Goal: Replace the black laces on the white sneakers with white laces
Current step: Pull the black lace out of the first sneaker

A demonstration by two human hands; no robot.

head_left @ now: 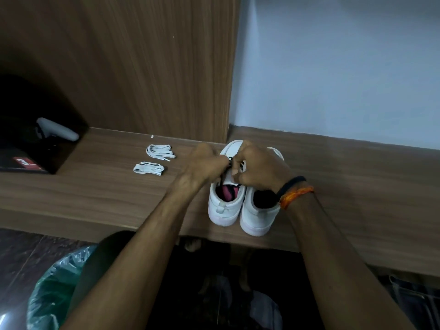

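Observation:
Two white sneakers stand side by side on the wooden desk (95, 194), heels toward me. Over the left sneaker (225, 208), my left hand (204, 163) and my right hand (257, 167) meet with curled fingers, both pinching the black lace (229, 160) at its eyelets. Most of that lace is hidden by my fingers. The right sneaker (258, 215) stands partly under my right wrist. Two bundles of white laces lie on the desk to the left: one bundle (159, 151) farther back, the other bundle (148, 168) nearer.
A black box (35, 148) with a grey controller on it sits at the desk's left end. A wooden panel and a pale wall rise behind the desk. A bin with a green plastic liner (52, 282) stands on the floor at lower left.

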